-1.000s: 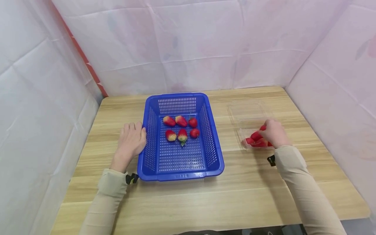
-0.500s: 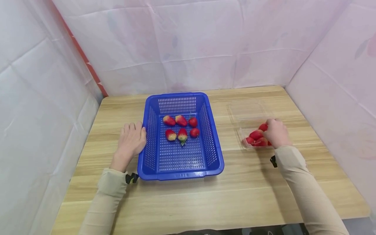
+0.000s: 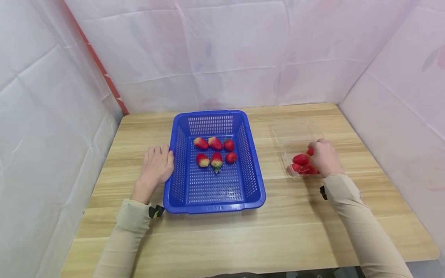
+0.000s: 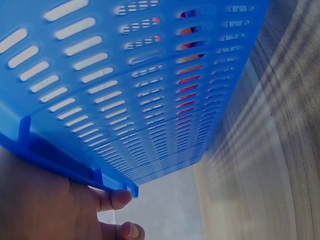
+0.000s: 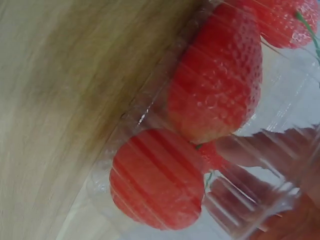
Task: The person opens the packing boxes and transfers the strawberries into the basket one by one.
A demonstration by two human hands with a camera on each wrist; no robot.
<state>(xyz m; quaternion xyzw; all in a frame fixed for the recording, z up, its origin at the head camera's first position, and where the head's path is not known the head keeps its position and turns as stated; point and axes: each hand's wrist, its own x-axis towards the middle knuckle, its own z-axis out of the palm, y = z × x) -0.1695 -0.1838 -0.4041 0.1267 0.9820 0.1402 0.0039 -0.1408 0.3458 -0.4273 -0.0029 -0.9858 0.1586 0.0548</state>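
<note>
A blue perforated plastic basket (image 3: 213,208) stands on the table, holding several red strawberries (image 3: 216,159) in two rows. My left hand (image 3: 156,164) grips its left rim; the left wrist view shows fingertips curled below the edge of the basket wall (image 4: 150,100). To the right lies a clear plastic box (image 3: 286,156) with more strawberries (image 3: 301,159) inside. My right hand (image 3: 325,158) reaches into this box. Seen through the plastic in the right wrist view, its thumb and fingers (image 5: 240,150) bend beside a small red fruit (image 5: 214,156); whether they pinch it cannot be made out.
The box's clear lid (image 3: 292,129) lies open toward the back. A light wooden table (image 3: 215,247) carries everything, with pale fabric walls (image 3: 229,58) rising behind it and along both sides.
My right hand has shifted slightly within the clear box, and the strawberries beside its fingers have moved a little. The left hand and the basket stay where they were.
</note>
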